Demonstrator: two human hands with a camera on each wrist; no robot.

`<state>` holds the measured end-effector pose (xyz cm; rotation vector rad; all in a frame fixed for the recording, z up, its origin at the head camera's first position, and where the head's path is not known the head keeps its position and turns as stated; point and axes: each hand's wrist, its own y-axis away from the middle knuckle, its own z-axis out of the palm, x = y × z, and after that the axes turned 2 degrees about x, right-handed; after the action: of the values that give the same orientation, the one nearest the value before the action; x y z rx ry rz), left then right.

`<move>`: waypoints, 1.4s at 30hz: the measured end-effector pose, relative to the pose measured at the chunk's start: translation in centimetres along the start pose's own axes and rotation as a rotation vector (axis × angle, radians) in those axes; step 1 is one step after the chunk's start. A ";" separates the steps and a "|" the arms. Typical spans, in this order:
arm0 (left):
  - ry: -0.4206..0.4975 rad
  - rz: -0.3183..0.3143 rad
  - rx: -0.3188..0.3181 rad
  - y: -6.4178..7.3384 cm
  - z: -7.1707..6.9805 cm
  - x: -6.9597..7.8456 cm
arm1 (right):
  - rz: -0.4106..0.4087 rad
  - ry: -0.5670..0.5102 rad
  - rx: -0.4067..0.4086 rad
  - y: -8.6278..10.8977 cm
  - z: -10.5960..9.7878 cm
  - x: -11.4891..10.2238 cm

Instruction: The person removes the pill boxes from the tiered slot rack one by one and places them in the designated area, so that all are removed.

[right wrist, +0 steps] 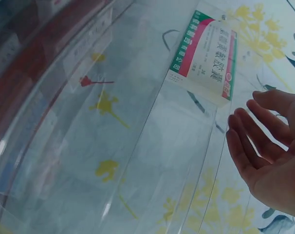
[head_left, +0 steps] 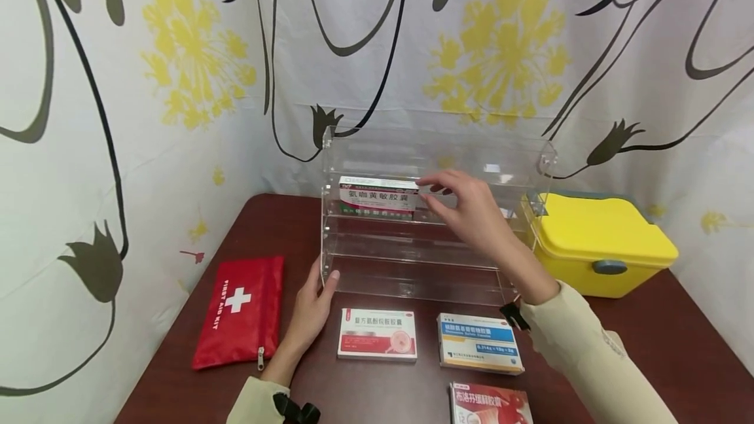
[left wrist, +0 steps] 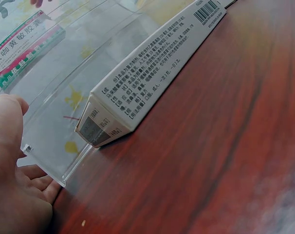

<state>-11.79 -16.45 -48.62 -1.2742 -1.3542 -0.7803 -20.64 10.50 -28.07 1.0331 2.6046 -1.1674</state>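
Note:
A clear acrylic display rack (head_left: pixel 377 250) with several tiers stands on the table. On one of its upper tiers, at the left, sits a white, green and red medicine box (head_left: pixel 377 199), also visible in the right wrist view (right wrist: pixel 206 56). My right hand (head_left: pixel 471 205) hovers at the right end of this box, fingers loosely bent and apart from it, holding nothing. With thumb and fingers on either side, my left hand (head_left: pixel 312 306) grips the rack's lower left side panel. In front of the rack lies a white and red capsule box (head_left: pixel 377 335); its printed side (left wrist: pixel 162 63) shows close up.
Right of that box lie a blue and white medicine box (head_left: pixel 480 343) and, nearer, a red one (head_left: pixel 491 404) cut by the frame edge. A red first aid pouch (head_left: pixel 241 313) is at left. Behind my right arm stands a yellow case (head_left: pixel 607 241). Patterned cloth (head_left: pixel 365 31) hangs behind.

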 end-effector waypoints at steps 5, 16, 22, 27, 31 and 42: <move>0.007 0.007 0.006 0.1 0.1 0.0 | 0.026 0.051 -0.036 -1.1 0.7 0.3; -0.010 0.012 0.004 0.0 0.0 -0.3 | 0.073 -0.014 -0.144 -2.0 1.6 0.3; -0.018 0.015 0.013 0.0 0.0 -0.3 | 0.114 -0.060 -0.171 -2.5 1.7 0.3; -0.017 0.016 0.011 -0.2 -0.1 -0.4 | 0.150 -0.105 -0.197 -2.8 1.6 0.2; -0.020 0.021 0.010 -0.2 0.0 -0.3 | 0.186 -0.124 -0.214 -3.0 1.3 0.1; 0.007 0.017 0.002 -0.1 0.0 -0.3 | 0.212 -0.165 -0.207 -3.3 1.1 0.6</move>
<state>-11.95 -16.58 -48.83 -1.2788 -1.3360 -0.7709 -23.35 8.49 -27.01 1.0863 2.3613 -0.8742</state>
